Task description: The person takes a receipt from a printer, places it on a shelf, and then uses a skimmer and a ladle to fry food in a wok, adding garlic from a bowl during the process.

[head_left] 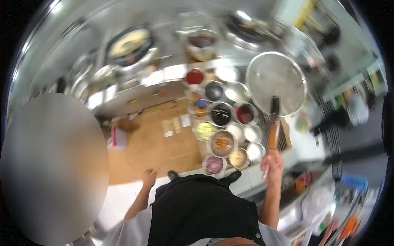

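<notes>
My right hand (pixel 272 166) is wrapped round the wooden handle of a large round mesh strainer (pixel 277 80). The strainer is raised over the right side of a group of bowls, partly hiding what lies behind it. My left hand (pixel 150 177) hangs low in front of my body, near the brown floor covering, its fingers curled and blurred; whether it holds anything is too small to tell. Between my hands are a bowl of purple pieces (pixel 214 164), a bowl of orange-brown pieces (pixel 222 143), a bowl of chopped green pieces (pixel 205 130) and a bowl of dark liquid (pixel 221 114).
A steel counter (pixel 168 49) runs across the far side with a pan (pixel 130 46) and a pot of brown liquid (pixel 202 41). Another person (pixel 356 107) is at the right. A large blurred shape covers the left. A blue crate (pixel 353 183) is at lower right.
</notes>
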`<state>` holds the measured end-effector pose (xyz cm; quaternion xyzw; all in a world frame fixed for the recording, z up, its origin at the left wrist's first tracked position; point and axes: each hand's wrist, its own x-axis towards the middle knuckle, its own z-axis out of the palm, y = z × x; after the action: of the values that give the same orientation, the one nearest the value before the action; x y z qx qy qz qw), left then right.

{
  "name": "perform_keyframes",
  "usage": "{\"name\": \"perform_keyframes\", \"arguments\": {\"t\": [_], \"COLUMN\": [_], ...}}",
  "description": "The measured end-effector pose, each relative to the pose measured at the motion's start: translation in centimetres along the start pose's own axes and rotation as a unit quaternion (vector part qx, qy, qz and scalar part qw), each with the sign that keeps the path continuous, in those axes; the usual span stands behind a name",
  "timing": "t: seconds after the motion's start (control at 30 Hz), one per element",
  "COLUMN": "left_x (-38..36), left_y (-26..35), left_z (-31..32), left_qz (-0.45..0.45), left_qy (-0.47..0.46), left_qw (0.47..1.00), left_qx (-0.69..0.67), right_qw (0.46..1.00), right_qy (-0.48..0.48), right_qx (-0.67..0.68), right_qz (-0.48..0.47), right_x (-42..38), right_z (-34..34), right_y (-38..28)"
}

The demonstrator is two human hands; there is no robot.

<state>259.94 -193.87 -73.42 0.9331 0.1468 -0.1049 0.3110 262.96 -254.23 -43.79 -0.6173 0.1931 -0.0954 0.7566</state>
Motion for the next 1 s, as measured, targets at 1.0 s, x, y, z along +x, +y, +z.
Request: {"name": "perform_keyframes", "arguments": {"t": [1.0], "left_x": [44.7], "left_y": [-11.2], "left_z": [-50.0], "left_qz": [-0.214], "left_qy": [0.225], "left_qw": [0.787], "left_qx": [-0.533], "right_qw": [0.758], "right_qy": [-0.337], "right_qx": [-0.532], "right_qz": [-0.171], "right_x": [38.9], "right_z": [79.5], "right_y": [4.5]}}
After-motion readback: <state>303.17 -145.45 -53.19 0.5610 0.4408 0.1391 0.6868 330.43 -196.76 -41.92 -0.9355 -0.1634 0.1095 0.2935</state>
